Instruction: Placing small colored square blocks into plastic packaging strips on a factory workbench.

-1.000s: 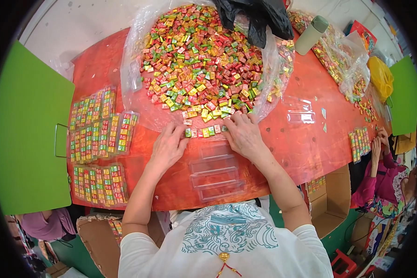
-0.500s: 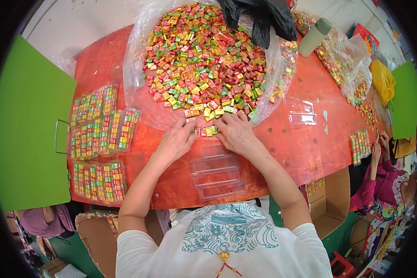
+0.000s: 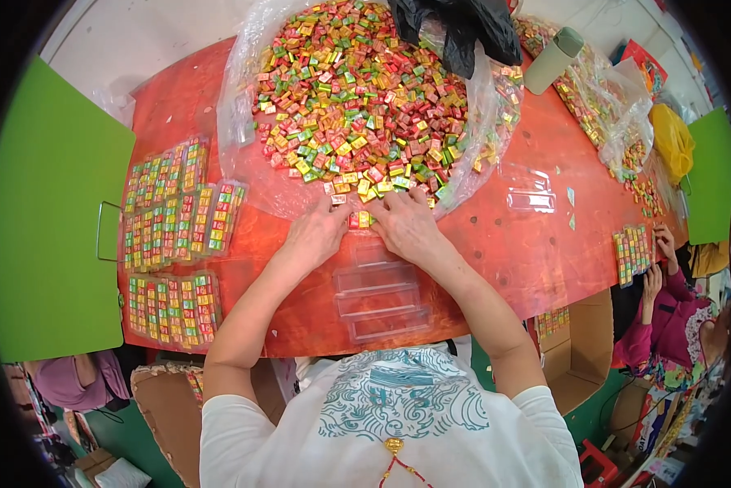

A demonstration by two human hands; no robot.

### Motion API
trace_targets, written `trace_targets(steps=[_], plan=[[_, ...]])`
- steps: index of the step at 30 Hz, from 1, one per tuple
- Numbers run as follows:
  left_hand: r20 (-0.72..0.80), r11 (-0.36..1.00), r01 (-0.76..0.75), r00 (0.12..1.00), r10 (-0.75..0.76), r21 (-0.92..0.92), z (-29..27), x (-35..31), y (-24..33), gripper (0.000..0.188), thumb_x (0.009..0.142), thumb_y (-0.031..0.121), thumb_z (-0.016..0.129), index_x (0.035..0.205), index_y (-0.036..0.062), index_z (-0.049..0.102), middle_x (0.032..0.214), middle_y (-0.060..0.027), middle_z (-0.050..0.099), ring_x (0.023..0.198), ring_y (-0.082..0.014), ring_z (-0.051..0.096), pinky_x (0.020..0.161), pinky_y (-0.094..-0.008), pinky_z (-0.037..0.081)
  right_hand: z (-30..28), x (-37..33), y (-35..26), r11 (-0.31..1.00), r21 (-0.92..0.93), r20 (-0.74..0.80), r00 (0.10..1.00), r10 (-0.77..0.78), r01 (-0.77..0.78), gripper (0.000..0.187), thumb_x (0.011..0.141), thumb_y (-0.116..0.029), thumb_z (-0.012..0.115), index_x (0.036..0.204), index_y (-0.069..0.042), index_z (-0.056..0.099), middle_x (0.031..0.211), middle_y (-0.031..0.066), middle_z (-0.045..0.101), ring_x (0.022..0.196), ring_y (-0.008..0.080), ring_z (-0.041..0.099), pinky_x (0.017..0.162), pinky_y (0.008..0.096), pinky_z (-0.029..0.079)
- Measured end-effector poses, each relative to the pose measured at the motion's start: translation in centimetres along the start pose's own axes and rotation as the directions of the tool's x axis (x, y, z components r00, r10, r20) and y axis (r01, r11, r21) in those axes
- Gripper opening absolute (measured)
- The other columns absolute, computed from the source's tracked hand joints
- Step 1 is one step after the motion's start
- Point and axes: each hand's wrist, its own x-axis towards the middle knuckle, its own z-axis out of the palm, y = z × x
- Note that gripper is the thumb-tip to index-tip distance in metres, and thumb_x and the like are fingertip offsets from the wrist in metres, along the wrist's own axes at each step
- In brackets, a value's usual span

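Small shiny wrapped blocks in red, yellow, green and orange form a large pile [image 3: 365,106] on clear plastic sheeting. At its near edge, a short row of red and yellow blocks [image 3: 359,220] lies between my two hands. My left hand [image 3: 317,234] has its fingers bent in at the row's left end. My right hand [image 3: 408,226] closes in from the other side, its fingertips among the row and the nearest loose blocks. The fingers partly hide what they grip. Just below the hands, several empty clear plastic trays [image 3: 378,291] overlap on the red table [image 3: 471,268].
Filled trays [image 3: 170,220] are laid out in groups at the left, beside a green panel [image 3: 56,220]. A black bag [image 3: 479,32] and a pale green bottle [image 3: 554,61] stand behind. At right, a co-worker's hands [image 3: 658,260] touch filled trays. Cardboard boxes [image 3: 581,350] sit below the table edge.
Both hands have drawn slightly closer together, and less of the row shows between them. The whole view has shifted a little. At the right, the co-worker's hands have moved apart.
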Motion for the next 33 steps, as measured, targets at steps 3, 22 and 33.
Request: trace_targets(steps=[3,22,33], plan=[[-0.035,0.999,0.036,0.999,-0.036,-0.018,-1.3,-0.3,0.9,0.040,0.094,0.016,0.065,0.134,0.0188,0.058,0.105,-0.0180,0.057,0.084,-0.0409,0.066,0.071,-0.0496,0.057,-1.4,0.5,-0.2,1.000,0.002,0.011,1.000,0.020,-0.020,0.035,0.083,-0.024,0.077,0.115,-0.015,0.067,0.090,0.0053,0.060,0.091,0.0235,0.062,0.088,0.0413,0.040],[-0.077,0.996,-0.050,0.996,0.043,-0.080,0.6,-4.2,7.0,0.048,0.092,0.021,0.067,0.136,0.0076,0.054,0.112,-0.0166,0.056,0.102,-0.0368,0.064,0.084,-0.0474,0.054,-5.2,-8.7,0.8,0.964,0.214,-0.066,0.982,0.177,-0.159,0.033,0.088,-0.016,0.072,0.119,-0.010,0.063,0.102,0.0089,0.059,0.099,0.0282,0.059,0.093,0.0413,0.040],[0.119,0.981,-0.154,0.983,0.141,0.117,3.7,-5.1,5.8,0.087,0.092,0.050,0.064,0.161,0.0130,0.026,0.167,-0.0148,0.022,0.154,-0.0399,0.019,0.116,-0.0702,0.016,-4.5,-9.1,0.1,0.981,0.102,-0.062,0.983,0.173,-0.167,0.014,0.089,-0.015,0.070,0.101,-0.012,0.066,0.091,0.0069,0.058,0.091,0.0255,0.059,0.087,0.0404,0.040]])
